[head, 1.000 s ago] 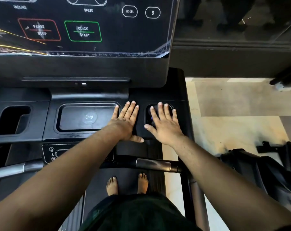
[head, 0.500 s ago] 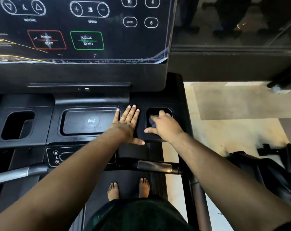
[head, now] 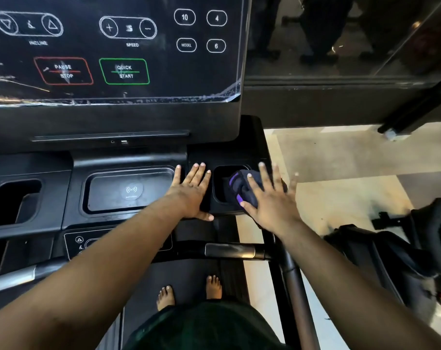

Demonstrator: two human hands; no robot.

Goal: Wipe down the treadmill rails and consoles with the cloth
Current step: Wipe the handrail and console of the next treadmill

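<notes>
Both hands lay spread on the treadmill's lower console: the right hand (head: 270, 198) rested flat, fingers straight and fanned, on a dark cloth (head: 239, 188) with purple edging, pressing it rather than grasping it, while the left hand (head: 191, 195) lay flat and released on the black plastic just beside it, holding nothing. That cloth sat bunched in the right cup holder (head: 220, 183), a rounded square recess, spilling over its near right rim under the palm; the rest of the recess looked dark, and whether anything else lay in it could not be told. Left of the left hand was a shallow tray (head: 130, 190) marked with a wireless-charging symbol, and farther left a deeper open pocket (head: 11, 202) whose inside was in shadow. Above stood the glossy console screen (head: 118, 46) with incline, speed, pause/stop and quick-start markings. Below the hands ran a handrail (head: 229, 250) with a metal grip section, and beneath it the person's bare feet (head: 189, 290) stood on the belt. Pale floor (head: 340, 160) lay to the right.
</notes>
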